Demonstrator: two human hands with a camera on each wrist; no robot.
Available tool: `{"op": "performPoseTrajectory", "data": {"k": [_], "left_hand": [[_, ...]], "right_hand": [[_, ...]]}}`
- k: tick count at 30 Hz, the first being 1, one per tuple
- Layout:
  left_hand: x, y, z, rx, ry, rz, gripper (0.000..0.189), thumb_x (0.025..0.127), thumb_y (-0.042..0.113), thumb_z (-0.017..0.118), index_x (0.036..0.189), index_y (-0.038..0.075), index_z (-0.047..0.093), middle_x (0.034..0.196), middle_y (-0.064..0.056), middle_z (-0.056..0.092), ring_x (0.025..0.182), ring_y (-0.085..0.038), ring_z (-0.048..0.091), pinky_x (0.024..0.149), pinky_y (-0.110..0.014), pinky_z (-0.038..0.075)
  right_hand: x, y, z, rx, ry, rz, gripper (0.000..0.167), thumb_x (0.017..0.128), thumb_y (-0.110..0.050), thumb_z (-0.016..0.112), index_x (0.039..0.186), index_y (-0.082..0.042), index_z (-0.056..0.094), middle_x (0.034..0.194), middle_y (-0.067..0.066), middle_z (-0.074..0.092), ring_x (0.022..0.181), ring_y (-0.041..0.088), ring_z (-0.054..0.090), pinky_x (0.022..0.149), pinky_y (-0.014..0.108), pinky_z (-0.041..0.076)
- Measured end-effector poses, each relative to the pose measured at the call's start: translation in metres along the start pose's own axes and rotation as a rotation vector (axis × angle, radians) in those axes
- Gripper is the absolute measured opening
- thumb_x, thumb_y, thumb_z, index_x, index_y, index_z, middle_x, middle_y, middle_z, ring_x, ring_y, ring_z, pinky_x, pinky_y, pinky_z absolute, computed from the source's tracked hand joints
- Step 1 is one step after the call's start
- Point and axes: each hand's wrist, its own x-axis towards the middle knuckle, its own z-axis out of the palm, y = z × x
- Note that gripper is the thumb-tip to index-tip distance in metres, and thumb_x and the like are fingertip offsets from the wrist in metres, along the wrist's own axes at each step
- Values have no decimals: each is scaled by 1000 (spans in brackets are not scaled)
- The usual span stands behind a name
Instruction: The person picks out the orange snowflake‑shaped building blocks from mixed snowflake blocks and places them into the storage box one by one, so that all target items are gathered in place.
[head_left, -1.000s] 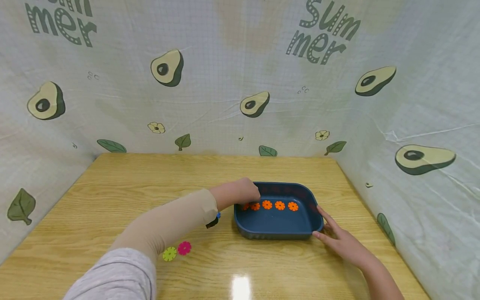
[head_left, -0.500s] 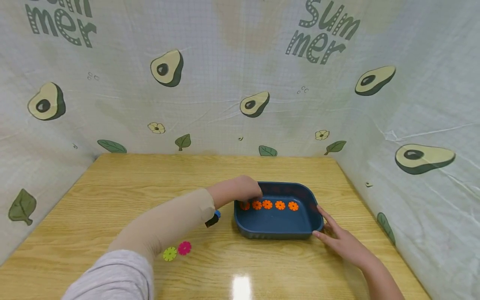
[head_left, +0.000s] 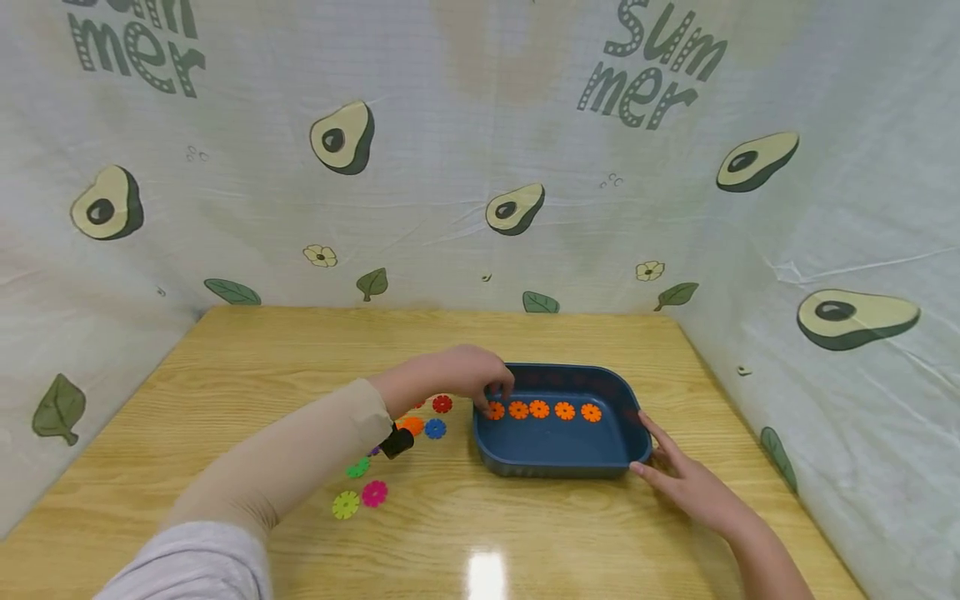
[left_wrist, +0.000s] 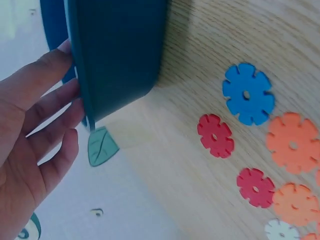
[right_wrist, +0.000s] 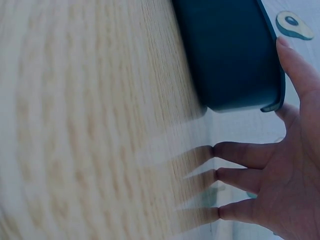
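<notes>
My left hand (head_left: 474,372), released, reaches over orange, notched, round plastic discs (head_left: 539,409): probably light, stiff; pinch edges. Right hand (head_left: 688,487), fingers extended, touches navy, rounded-rectangular plastic tub (head_left: 555,469).

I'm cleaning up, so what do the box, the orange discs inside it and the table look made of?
Box: probably satin plastic, rounded corners, faint sheen. Orange discs: likely matte plastic, evenly coloured, notched. Table: glossy wood or laminate, showing grain and a bright reflection.

The blue tray (head_left: 555,443) is open above, but its walls (left_wrist: 120,55) block sideways passage.
</notes>
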Motion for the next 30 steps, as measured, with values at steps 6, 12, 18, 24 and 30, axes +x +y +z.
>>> {"op": "performPoseTrajectory", "data": {"k": [6, 12, 18, 24, 30], "left_hand": [[-22, 0, -4, -34, 90, 21, 32, 82, 29, 81, 109, 17, 70, 102, 1, 61, 89, -13, 56, 75, -28, 48], [-44, -1, -1, -93, 171, 45, 33, 82, 24, 81, 110, 16, 68, 100, -2, 64, 88, -20, 61, 74, -27, 48], [-65, -2, 9, -145, 241, 0, 35, 82, 22, 80, 113, 14, 68, 99, -1, 65, 88, -18, 61, 74, -27, 49], [-89, -4, 25, -223, 303, -104, 34, 81, 25, 82, 110, 15, 68, 94, 2, 64, 89, -20, 61, 74, -28, 50], [-109, -8, 39, -302, 407, -193, 34, 80, 24, 82, 109, 11, 69, 93, 1, 64, 85, -18, 60, 73, -29, 50]], "right_hand": [[1, 0, 0, -11, 0, -1, 80, 98, -45, 54, 157, -32, 2, 142, 40, 34, 131, 53, 35, 91, 71, 35], [0, 0, 1, -26, 13, -9, 79, 99, -44, 54, 157, -31, 2, 140, 41, 36, 130, 54, 36, 91, 72, 34], [0, 1, 2, -24, 17, -15, 79, 99, -43, 54, 157, -32, 2, 140, 41, 36, 130, 53, 37, 91, 72, 34], [0, -1, 3, -19, 7, -10, 79, 99, -43, 54, 157, -32, 1, 141, 40, 35, 130, 54, 37, 91, 71, 34], [0, -1, 2, -20, 7, -4, 79, 100, -42, 54, 158, -31, 1, 141, 40, 35, 129, 53, 37, 92, 70, 35]]}}
